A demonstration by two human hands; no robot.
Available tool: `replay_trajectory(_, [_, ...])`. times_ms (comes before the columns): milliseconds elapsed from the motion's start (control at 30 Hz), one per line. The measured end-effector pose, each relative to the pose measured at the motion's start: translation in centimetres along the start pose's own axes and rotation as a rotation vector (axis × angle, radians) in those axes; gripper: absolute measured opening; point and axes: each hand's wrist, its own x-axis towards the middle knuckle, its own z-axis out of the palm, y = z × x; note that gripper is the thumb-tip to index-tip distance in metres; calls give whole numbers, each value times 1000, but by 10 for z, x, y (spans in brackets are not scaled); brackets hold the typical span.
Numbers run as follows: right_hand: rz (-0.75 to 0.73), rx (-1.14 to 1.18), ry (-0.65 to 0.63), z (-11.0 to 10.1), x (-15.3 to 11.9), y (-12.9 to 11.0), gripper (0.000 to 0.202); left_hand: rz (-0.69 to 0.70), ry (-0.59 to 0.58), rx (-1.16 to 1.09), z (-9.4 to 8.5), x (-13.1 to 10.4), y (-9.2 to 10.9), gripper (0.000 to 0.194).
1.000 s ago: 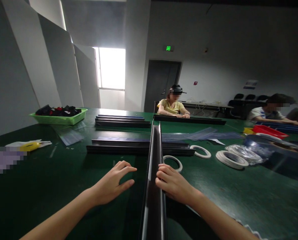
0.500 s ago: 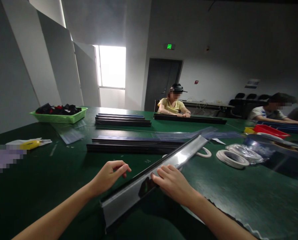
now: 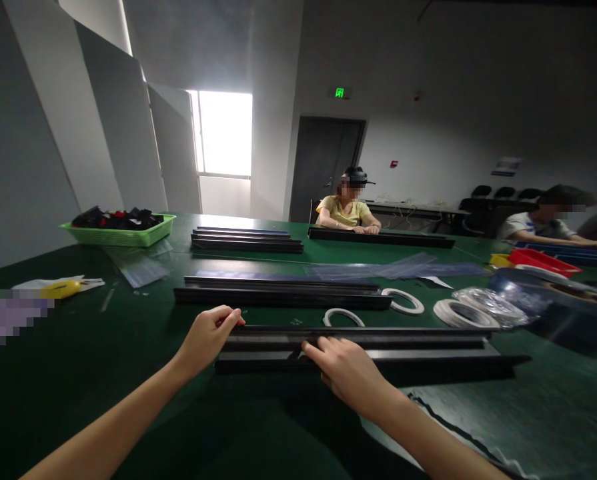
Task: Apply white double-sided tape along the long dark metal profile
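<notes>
A long black channel-shaped profile (image 3: 403, 360) lies crosswise on the green table (image 3: 143, 413) in front of me. My right hand (image 3: 345, 370) grips its near side left of the middle, fingers bent over the edge. At the profile's left end is my left hand (image 3: 211, 340), its fingers closed in a pinch at the far edge; what they hold, if anything, is too small to tell. Just beyond, another pair of black profiles (image 3: 283, 293) lies parallel. One white tape ring (image 3: 343, 317) shows behind the profile, a second (image 3: 403, 301) farther right.
A green basket (image 3: 118, 233) of black parts stands at the back left, near a yellow-handled tool (image 3: 61, 289). More profiles (image 3: 248, 241) lie farther back. Tape rolls (image 3: 465, 315) and a red tray (image 3: 543, 262) are at the right. Two people sit across the table.
The profile has turned from a steep diagonal to lying crosswise, its far end swung toward me and right. My left hand has moved slightly left and closed at its edge.
</notes>
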Motion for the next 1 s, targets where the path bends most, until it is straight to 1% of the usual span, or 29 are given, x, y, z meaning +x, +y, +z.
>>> replay_trajectory(100, [3, 38, -63, -4, 1, 1, 51, 8, -16, 45, 2, 0, -1, 43])
replay_trajectory(267, [3, 112, -116, -10, 1, 6, 45, -6, -29, 27, 2, 2, -3, 39])
replay_trajectory(367, [-3, 147, -145, -11, -1, 8, 40, -24, -82, 3, 1, 2, -5, 36])
replay_trajectory(500, [19, 163, -181, -11, -4, 8, 33, -20, -137, -38, 4, 2, -13, 34])
replay_trajectory(667, [60, 230, -239, -13, -5, 9, 29, -4, -132, -11, 7, 4, -26, 29])
replay_trajectory(833, [97, 261, -265, -18, -3, 16, 29, 3, -153, 48, 4, 3, -27, 28])
replay_trajectory(933, [127, 277, -304, -21, -4, 23, 37, 26, -207, 64, 4, 1, -25, 31])
replay_trajectory(1000, [141, 272, -321, -21, -3, 26, 37, 66, -248, 77, 6, 0, -26, 32])
